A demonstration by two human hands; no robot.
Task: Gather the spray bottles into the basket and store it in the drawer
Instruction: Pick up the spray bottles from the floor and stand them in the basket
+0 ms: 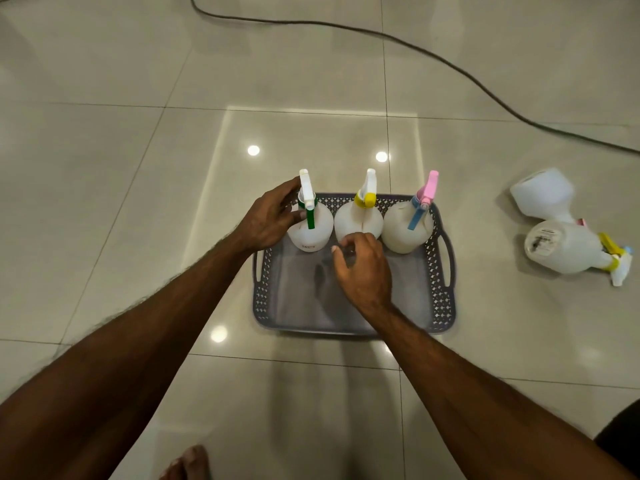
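Observation:
A grey perforated basket (440, 271) sits on the tiled floor. Three white spray bottles stand upright along its far wall: one with a green trigger (310, 233), one with a yellow collar (356, 220) and one with a pink and blue head (405, 230). My left hand (270, 220) holds the neck of the green-trigger bottle, fingers curled round it. My right hand (363, 268) hovers over the basket just in front of the yellow-collar bottle, fingers loosely curled and holding nothing. Two more white spray bottles (568, 249) lie on their sides on the floor to the right of the basket.
A dark cable (450, 64) runs across the floor at the back, from the top left to the right edge. A bare foot (188, 462) shows at the bottom edge. Glossy tiles surround the basket. No drawer is in view.

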